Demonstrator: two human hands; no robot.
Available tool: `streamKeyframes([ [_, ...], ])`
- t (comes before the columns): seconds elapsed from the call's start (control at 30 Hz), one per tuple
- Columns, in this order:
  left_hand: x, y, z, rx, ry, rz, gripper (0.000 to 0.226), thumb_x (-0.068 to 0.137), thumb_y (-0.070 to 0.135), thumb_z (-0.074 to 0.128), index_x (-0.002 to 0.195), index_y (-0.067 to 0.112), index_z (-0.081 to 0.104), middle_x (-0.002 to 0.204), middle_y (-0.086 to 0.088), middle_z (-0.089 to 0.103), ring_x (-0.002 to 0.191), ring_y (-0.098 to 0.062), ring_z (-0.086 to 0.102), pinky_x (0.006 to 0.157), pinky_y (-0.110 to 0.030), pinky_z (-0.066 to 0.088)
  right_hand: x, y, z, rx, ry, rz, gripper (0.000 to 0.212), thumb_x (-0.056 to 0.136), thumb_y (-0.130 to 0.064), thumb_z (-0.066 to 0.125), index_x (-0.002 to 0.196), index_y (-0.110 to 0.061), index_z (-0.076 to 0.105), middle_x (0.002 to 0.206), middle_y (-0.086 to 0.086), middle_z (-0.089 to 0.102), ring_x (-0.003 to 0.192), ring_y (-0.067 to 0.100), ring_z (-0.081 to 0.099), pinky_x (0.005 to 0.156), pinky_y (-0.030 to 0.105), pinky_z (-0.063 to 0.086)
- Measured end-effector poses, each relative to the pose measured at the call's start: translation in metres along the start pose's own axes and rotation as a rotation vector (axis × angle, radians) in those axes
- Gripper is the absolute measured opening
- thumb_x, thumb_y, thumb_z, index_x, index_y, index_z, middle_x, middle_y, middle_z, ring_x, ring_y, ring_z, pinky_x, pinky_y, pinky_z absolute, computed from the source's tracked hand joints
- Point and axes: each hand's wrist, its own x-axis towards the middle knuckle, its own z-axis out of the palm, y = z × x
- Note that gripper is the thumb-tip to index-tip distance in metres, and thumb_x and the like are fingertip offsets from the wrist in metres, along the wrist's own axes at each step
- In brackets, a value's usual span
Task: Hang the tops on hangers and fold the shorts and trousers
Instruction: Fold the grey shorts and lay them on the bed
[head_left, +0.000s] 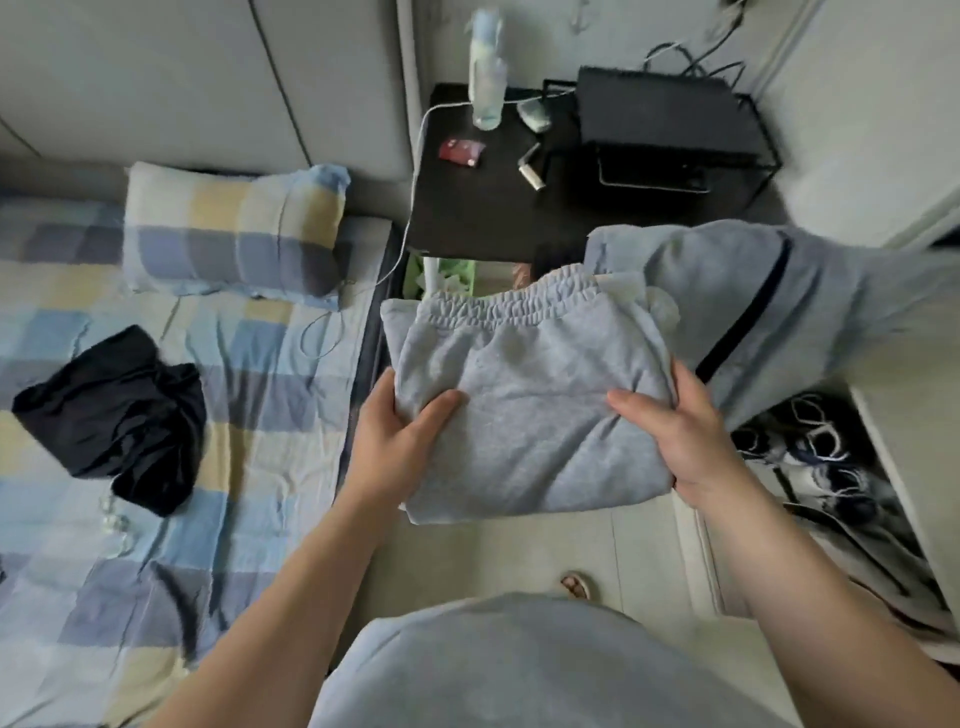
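Closest to us: our pale grey shirt front, both bare forearms reaching out over it. Left hand and right hand are well apart, each clamped on a side edge of the folded grey trousers, thumbs on top, fingers tucked under and out of sight. We hold the bundle in the air over pale floor, just right of the bed, with the elastic waistband on the far edge, away from us. Behind the bundle to the right hangs a second grey garment with a dark stripe; whether it touches the trousers we cannot tell. Below it, blurred, are what look like dark shoes with white trim. Beyond stands a black nightstand carrying a clear bottle, a red packet and a black box. To the left we see the checked bed sheet, a matching pillow, and a crumpled dark garment well apart from our hands. One sandalled foot shows below the bundle.
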Motion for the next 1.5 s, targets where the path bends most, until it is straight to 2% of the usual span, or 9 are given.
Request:
streamKeyframes([
  [0.33,0.033,0.116,0.268,-0.052,-0.433,0.223,0.024,0.085,0.041,0.075,0.107,0.037,0.065,0.107,0.010,0.073,0.099,-0.007,0.070,0.080,-0.030,0.058,-0.024,-0.068,-0.254,0.076,0.362,-0.164,0.049,0.074,-0.021,0.080,0.119,-0.036,0.066,0.118,0.005,0.073,0.105,0.028,0.072,0.076,0.042,0.060],
  [0.47,0.034,0.142,0.363,-0.035,-0.647,0.261,0.021,0.087,0.038,0.075,0.105,0.037,0.065,0.105,0.010,0.073,0.097,-0.007,0.070,0.078,-0.029,0.059,-0.055,-0.065,-0.327,0.101,0.576,-0.146,0.053,0.067,-0.032,0.084,0.116,-0.041,0.067,0.117,-0.001,0.073,0.104,0.025,0.072,0.078,0.044,0.060],
  [0.57,0.030,0.148,0.426,0.002,-0.818,0.259,0.022,0.085,0.041,0.075,0.105,0.037,0.065,0.104,0.010,0.074,0.096,-0.008,0.071,0.077,-0.029,0.057,-0.079,-0.047,-0.366,0.113,0.757,-0.116,0.053,0.065,-0.037,0.086,0.114,-0.044,0.067,0.113,-0.005,0.074,0.099,0.019,0.074,0.071,0.032,0.061],
  [0.77,0.035,0.139,0.550,0.167,-1.093,0.248,0.021,0.086,0.036,0.076,0.101,0.045,0.063,0.097,0.024,0.071,0.086,0.005,0.067,0.064,-0.014,0.052,-0.092,-0.002,-0.419,0.249,1.076,-0.021,0.056,0.054,-0.046,0.088,0.106,-0.051,0.066,0.109,-0.010,0.075,0.097,0.016,0.074,0.072,0.031,0.059],
  [0.9,0.052,0.126,0.637,0.318,-1.233,0.163,0.022,0.087,0.036,0.076,0.106,0.032,0.066,0.094,0.012,0.074,0.085,-0.005,0.070,0.072,-0.026,0.054,-0.074,0.021,-0.448,0.363,1.217,0.045,0.062,0.055,-0.046,0.088,0.112,-0.049,0.064,0.113,-0.009,0.074,0.100,0.017,0.073,0.084,0.042,0.058],
  [1.0,0.061,0.116,0.699,0.431,-1.338,0.068,0.016,0.086,0.032,0.076,0.097,0.032,0.065,0.086,0.015,0.074,0.073,0.000,0.069,0.058,-0.016,0.051,-0.054,0.035,-0.469,0.457,1.351,0.141,0.069,0.059,-0.042,0.085,0.123,-0.043,0.060,0.116,-0.007,0.071,0.103,0.021,0.071,0.091,0.047,0.057],
  [1.17,0.067,0.085,0.793,0.640,-1.478,0.053,0.013,0.086,0.023,0.077,0.092,0.023,0.065,0.082,0.013,0.068,0.061,0.007,0.061,0.049,-0.014,0.045,-0.025,0.061,-0.512,0.528,1.522,0.263,0.037,0.077,-0.025,0.084,0.109,-0.035,0.067,0.107,-0.005,0.075,0.093,0.018,0.073,0.084,0.042,0.059],
  [1.3,0.063,0.061,0.852,0.756,-1.598,0.101,0.022,0.087,0.029,0.074,0.105,0.025,0.063,0.091,0.011,0.066,0.080,-0.006,0.064,0.067,-0.022,0.050,-0.012,0.083,-0.543,0.487,1.635,0.307,0.031,0.086,-0.017,0.075,0.110,-0.033,0.066,0.109,-0.005,0.074,0.091,0.009,0.072,0.078,0.031,0.055],
  [1.5,0.039,0.020,0.920,0.752,-1.686,0.157,0.028,0.087,0.028,0.073,0.113,0.022,0.061,0.104,0.000,0.070,0.100,-0.025,0.068,0.091,-0.040,0.053,-0.015,0.125,-0.590,0.237,1.799,0.551,0.035,0.090,-0.016,0.071,0.121,-0.018,0.056,0.118,0.009,0.066,0.108,0.028,0.062,0.089,0.037,0.048],
])
